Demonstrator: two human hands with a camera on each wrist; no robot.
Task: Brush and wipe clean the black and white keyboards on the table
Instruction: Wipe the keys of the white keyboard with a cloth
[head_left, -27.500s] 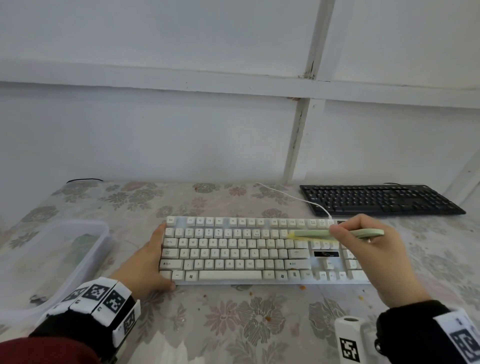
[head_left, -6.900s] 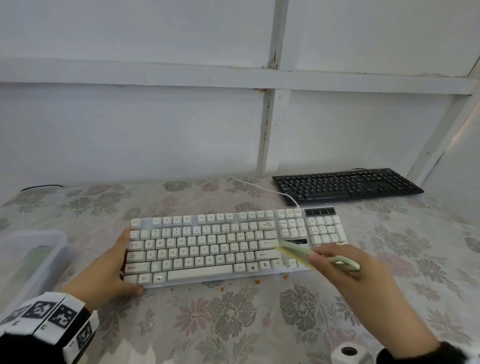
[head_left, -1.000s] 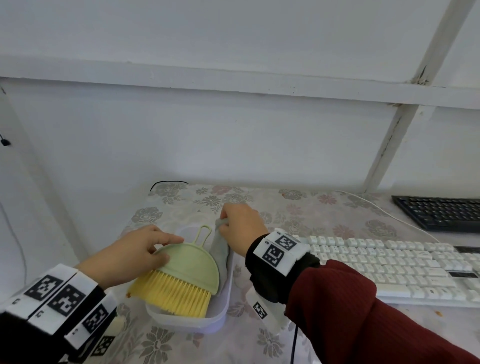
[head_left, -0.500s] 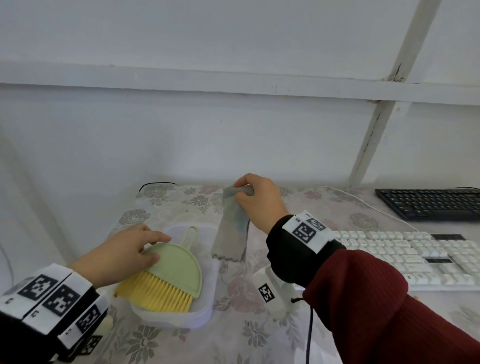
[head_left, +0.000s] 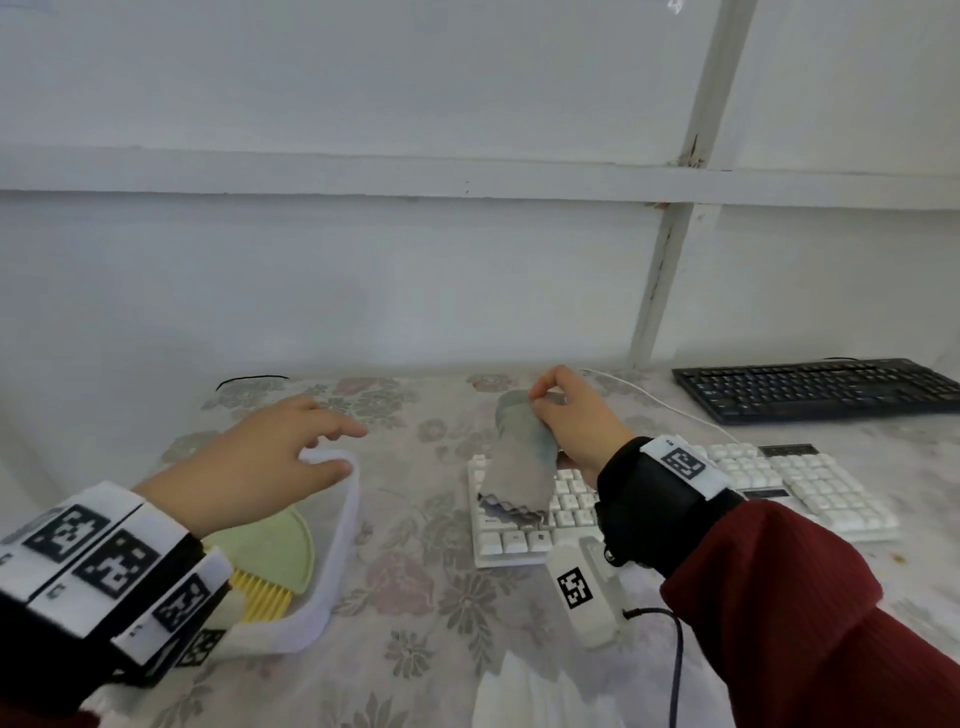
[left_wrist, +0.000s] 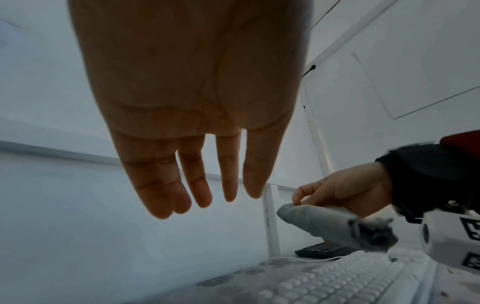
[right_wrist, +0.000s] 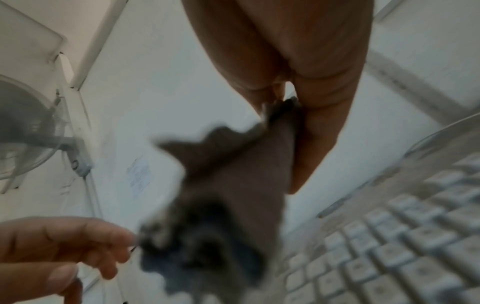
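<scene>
My right hand (head_left: 563, 415) pinches a grey cloth (head_left: 519, 462) by its top edge, and the cloth hangs over the left end of the white keyboard (head_left: 810, 493). The same cloth (left_wrist: 335, 228) shows in the left wrist view, and blurred (right_wrist: 226, 195) in the right wrist view above the white keys (right_wrist: 389, 257). My left hand (head_left: 270, 452) hovers open over the clear plastic tub (head_left: 340, 525), holding nothing. A green brush (head_left: 270, 556) with yellow bristles lies in that tub. The black keyboard (head_left: 821, 387) lies at the far right.
The table carries a floral cloth (head_left: 431, 587) and stands against a white wall (head_left: 415, 280). The white keyboard's cable (head_left: 649, 397) runs to the back edge. A few orange crumbs (head_left: 896, 557) lie by the keyboard's right front corner.
My right hand has carried the grey cloth rightward from the tub to over the white keyboard. My left hand has let go of the green brush, which now lies in the tub, and has risen.
</scene>
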